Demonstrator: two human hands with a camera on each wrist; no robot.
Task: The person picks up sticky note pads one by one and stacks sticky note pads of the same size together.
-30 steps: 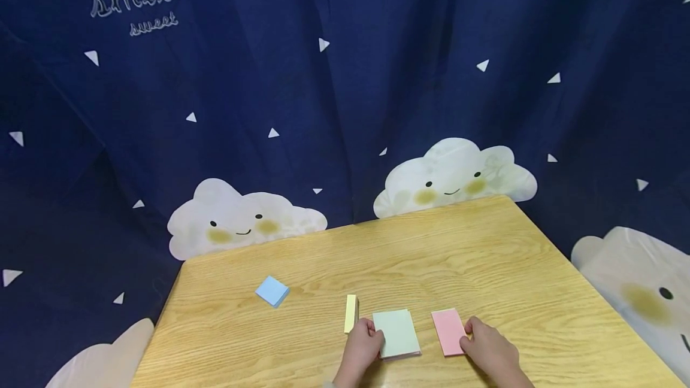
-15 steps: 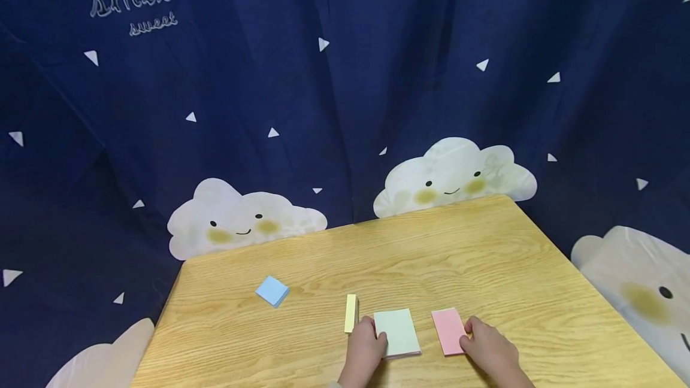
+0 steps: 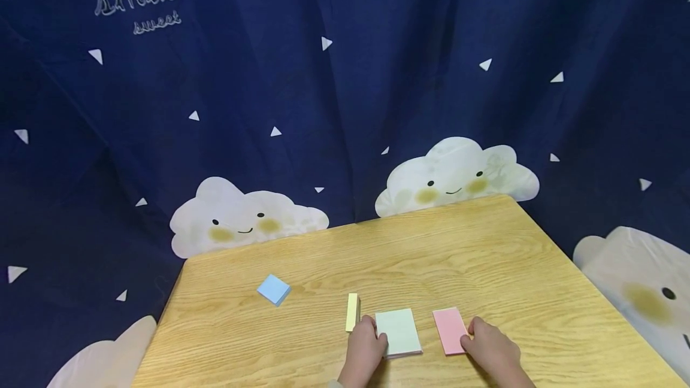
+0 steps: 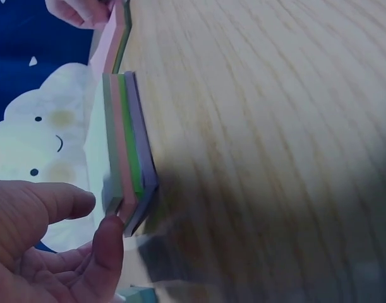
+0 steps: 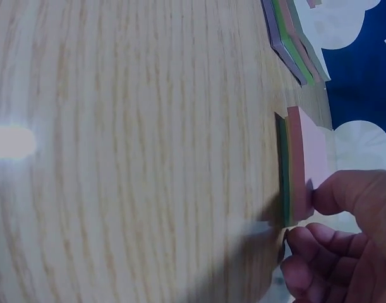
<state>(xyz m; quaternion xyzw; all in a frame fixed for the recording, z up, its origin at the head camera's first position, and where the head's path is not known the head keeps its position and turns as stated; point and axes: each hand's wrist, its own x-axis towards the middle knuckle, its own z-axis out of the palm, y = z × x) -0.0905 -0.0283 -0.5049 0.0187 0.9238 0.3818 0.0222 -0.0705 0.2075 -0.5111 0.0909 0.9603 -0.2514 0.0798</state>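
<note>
My left hand pinches the left edge of a stack of square sticky notes. Its top pad is pale green; in the left wrist view, pink, bright green and purple pads show beneath. To the right, my right hand pinches the right edge of a smaller sticky note stack, pink on top. In the right wrist view the thumb lies on the pink face and the curled fingers are at the side, with yellow and dark green layers under the pink. Both stacks lie on the table.
A narrow yellow stack of sticky notes lies just beyond my left hand. Farther left is a small blue stack. The wooden table ends at a dark blue curtain printed with clouds and triangles.
My left hand has shifted slightly right and lies further over the green stack's edge. That stack's layers look more even. The right hand and pink stack have stayed put.
</note>
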